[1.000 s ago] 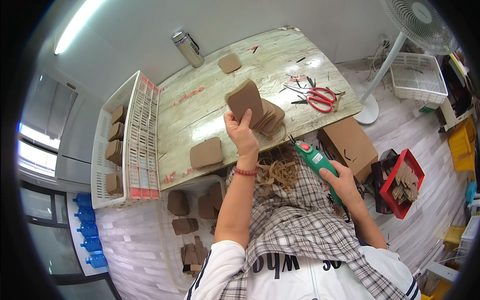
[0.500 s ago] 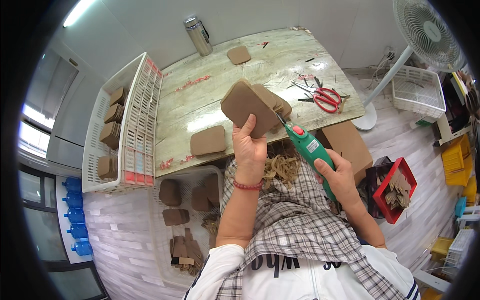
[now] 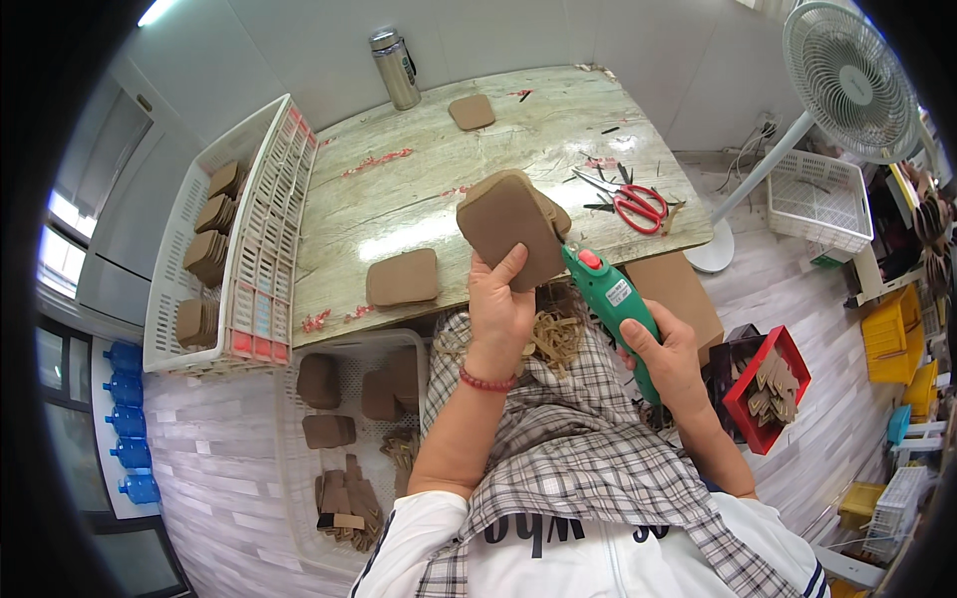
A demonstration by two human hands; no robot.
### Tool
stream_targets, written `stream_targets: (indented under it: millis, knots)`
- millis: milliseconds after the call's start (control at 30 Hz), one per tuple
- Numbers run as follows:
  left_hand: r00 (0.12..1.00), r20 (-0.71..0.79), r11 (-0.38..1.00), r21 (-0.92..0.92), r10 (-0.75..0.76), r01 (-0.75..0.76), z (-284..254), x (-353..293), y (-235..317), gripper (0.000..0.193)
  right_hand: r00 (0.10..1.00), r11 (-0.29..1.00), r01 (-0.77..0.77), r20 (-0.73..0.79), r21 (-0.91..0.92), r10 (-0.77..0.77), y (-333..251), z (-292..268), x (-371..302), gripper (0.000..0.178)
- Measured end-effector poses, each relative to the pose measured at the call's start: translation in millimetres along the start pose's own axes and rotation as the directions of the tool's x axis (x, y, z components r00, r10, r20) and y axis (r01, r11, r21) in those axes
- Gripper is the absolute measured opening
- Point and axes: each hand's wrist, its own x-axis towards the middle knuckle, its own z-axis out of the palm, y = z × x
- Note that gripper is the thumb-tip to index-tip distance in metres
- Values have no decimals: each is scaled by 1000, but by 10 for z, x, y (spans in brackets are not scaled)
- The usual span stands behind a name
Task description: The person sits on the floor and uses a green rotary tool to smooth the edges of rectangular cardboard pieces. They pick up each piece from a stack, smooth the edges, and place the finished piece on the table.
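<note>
On my green power tool [image 3: 601,282] a pale label [image 3: 619,293] carries rows of small dark print, and large dark letters run across the chest of my white top [image 3: 573,558]. The fan [image 3: 850,85] has a mark at its hub, too small to make out.

My left hand [image 3: 501,314] grips a brown pad [image 3: 510,229], thumb flat on its face and fingers behind. I hold it up in front of the table's near edge [image 3: 464,297], tilted, its face toward me. It is flat and matt, a plain mid-brown with rounded corners, and a lighter edge shows along its top and right side. More brown pieces [image 3: 561,221] show partly behind it.

My right hand [image 3: 666,349] is closed around the green tool, thumb along the body below its red button [image 3: 590,259]. The dark tip points at the pad's right edge; I cannot tell whether they touch. Curled tan strips [image 3: 555,341] lie on my checked apron [image 3: 568,424], just below the pad.
</note>
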Motion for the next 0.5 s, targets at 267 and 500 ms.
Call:
stream_targets:
  millis: [267,500]
  knots:
    - [996,23,997,19,-81,81,76,-170,-134,32,998,999,38,-39,-16,-39,-32,-17,26,32]
    - [991,40,989,75,-127,124,-44,-260,-191,35,1000,999,22,-17,-39,-23,-101,-82,21,37]
